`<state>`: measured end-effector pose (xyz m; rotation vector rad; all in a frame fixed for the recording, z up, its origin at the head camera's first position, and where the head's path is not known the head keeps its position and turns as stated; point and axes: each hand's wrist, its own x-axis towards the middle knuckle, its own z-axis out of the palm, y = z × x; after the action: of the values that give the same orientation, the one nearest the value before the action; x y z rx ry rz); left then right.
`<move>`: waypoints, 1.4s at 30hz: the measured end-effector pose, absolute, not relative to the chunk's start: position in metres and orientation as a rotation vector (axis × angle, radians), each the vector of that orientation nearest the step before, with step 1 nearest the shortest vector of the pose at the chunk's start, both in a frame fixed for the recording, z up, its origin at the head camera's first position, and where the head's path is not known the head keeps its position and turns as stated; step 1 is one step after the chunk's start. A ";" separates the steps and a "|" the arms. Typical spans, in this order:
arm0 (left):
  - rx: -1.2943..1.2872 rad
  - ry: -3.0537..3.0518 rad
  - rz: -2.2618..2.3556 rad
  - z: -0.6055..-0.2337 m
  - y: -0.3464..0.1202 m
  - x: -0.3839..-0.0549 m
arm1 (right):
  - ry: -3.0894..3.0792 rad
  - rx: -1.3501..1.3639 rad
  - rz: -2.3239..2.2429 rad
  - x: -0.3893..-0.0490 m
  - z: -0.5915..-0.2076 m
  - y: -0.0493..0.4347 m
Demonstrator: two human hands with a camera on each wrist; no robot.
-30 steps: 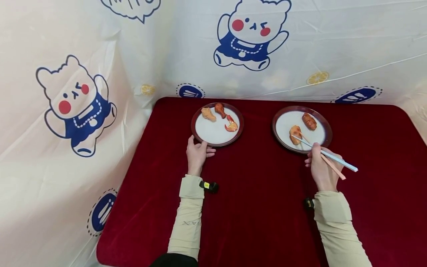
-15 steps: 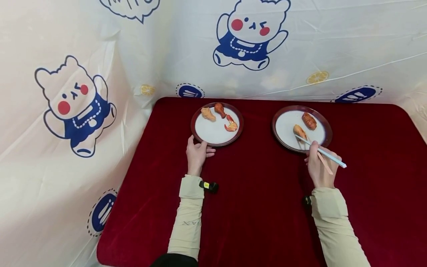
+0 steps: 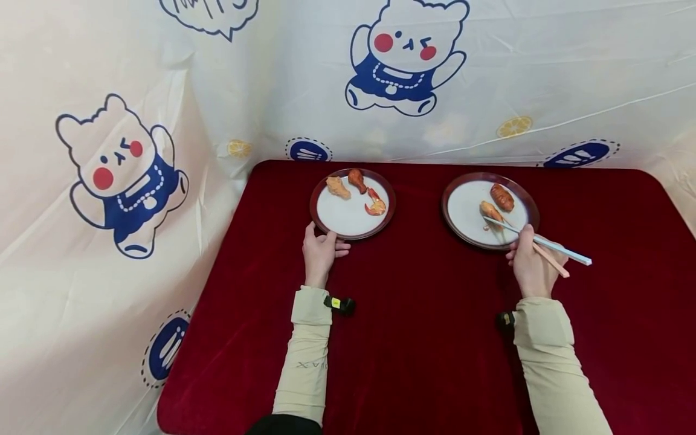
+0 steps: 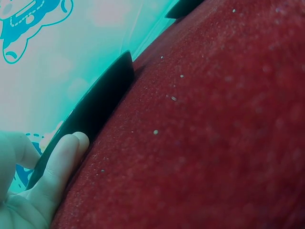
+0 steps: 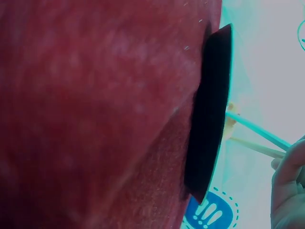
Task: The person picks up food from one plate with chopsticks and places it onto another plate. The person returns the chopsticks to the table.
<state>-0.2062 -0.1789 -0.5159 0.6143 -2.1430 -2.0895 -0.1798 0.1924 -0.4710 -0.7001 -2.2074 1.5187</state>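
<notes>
Touching chopsticks (image 3: 562, 250), seemingly: golden food (image 3: 490, 209) beyond right fingers (image 3: 525, 238).

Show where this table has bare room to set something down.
Red cloth is bare between the sleeves, and between the left plate and right plate; left plate's near half is free. Crowded: right plate's middle and right side, with two food pieces, chopsticks, right hand.

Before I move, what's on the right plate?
A brown piece. The chopsticks meet a golden piece, possibly lifted; its underside is hidden. The right hand covers part of the rim.
</notes>
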 end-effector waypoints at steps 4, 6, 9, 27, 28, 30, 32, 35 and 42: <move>0.609 -2.145 -2.082 -0.516 -0.179 -0.206 | -2.184 -0.698 1.539 -0.184 -0.473 0.193; 0.608 -2.146 -2.079 -0.517 -0.179 -0.206 | -2.168 -0.720 1.554 -0.185 -0.474 0.194; 0.607 -2.150 -2.076 -0.517 -0.179 -0.205 | -2.112 -0.757 1.605 -0.185 -0.476 0.195; 0.628 -2.151 -2.086 -0.517 -0.180 -0.206 | -2.235 -0.809 1.687 -0.184 -0.466 0.207; 0.628 -2.153 -2.086 -0.517 -0.180 -0.206 | -2.259 -0.808 1.686 -0.184 -0.465 0.208; 0.628 -2.150 -2.089 -0.516 -0.180 -0.206 | -2.295 -0.800 1.691 -0.184 -0.463 0.208; 0.626 -2.146 -2.090 -0.516 -0.180 -0.206 | -2.301 -0.795 1.709 -0.185 -0.462 0.208; 0.626 -2.144 -2.089 -0.516 -0.180 -0.206 | -2.268 -0.788 1.712 -0.186 -0.463 0.205; 0.628 -2.145 -2.087 -0.517 -0.179 -0.207 | -1.953 -0.811 1.904 -0.190 -0.469 0.204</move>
<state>-0.2072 -0.1787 -0.5169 0.6279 -2.1454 -2.0873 -0.1902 0.2044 -0.4690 -0.8113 -1.9528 1.9036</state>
